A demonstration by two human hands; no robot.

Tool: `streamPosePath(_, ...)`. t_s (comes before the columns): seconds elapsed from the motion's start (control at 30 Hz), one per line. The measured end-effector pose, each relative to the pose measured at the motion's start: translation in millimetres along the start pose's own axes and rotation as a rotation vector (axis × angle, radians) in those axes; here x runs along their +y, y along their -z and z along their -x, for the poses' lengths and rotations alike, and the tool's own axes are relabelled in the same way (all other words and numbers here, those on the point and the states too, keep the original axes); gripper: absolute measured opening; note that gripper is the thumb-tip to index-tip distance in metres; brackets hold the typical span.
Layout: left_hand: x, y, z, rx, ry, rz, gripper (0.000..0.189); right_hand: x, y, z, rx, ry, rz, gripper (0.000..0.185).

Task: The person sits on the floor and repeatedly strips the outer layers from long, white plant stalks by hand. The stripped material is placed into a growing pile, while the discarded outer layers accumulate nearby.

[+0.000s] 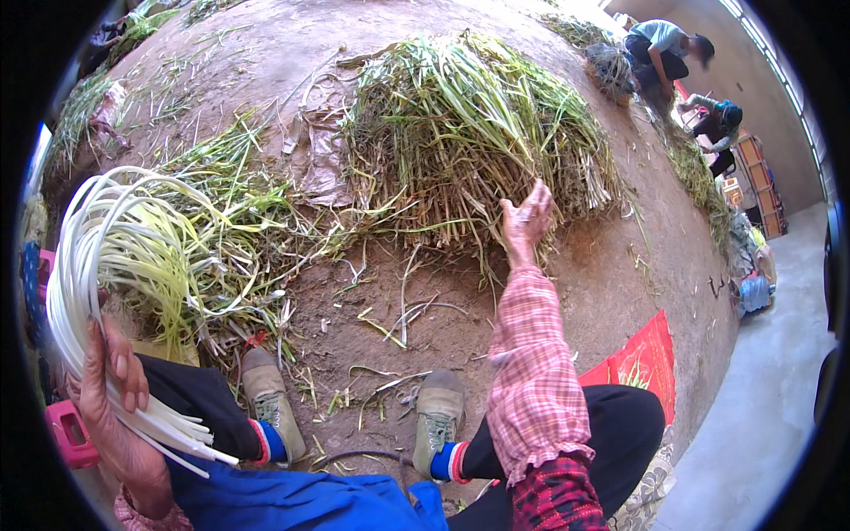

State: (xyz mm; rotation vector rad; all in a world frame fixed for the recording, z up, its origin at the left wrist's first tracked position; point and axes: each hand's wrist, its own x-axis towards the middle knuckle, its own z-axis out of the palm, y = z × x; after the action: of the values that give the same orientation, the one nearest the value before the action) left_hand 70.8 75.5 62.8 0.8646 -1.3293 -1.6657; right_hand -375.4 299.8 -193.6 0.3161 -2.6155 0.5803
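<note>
My left hand [113, 391] is closed around a bundle of peeled white stalks [86, 265], whose cut ends point down to the right and whose pale yellow-green leaves droop over loose trimmings. My right hand [526, 219] reaches forward to the front of a large heap of long green-leaved stalks [458, 133]. Its fingers are at the lower end of some stalks lying on top of the heap. Whether they pinch a stalk is not plain. The heap's brown, soiled stalk ends face me.
Loose leaf trimmings [226, 199] lie at the left. A red cloth [637, 365] is by my right knee, and a pink plastic object [72, 435] is at the left edge. Two people [664, 50] bend over at the upper right, near plastic bags [756, 292]. Scraps litter the dirt floor [372, 285].
</note>
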Motion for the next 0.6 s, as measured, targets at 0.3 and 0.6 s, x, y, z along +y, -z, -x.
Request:
streamPosePath(0.3, -11, -13, -3, 0.102, -0.053, -0.050, 0.029, 26, 1, -25, -0.447, -0.167, -0.022, 0.111)
streamPosePath(0.6, -14, -24, -1, 0.125, -0.003, -0.036, 0.030, 35, -12, -13, -0.314, -0.008, -0.033, 0.100)
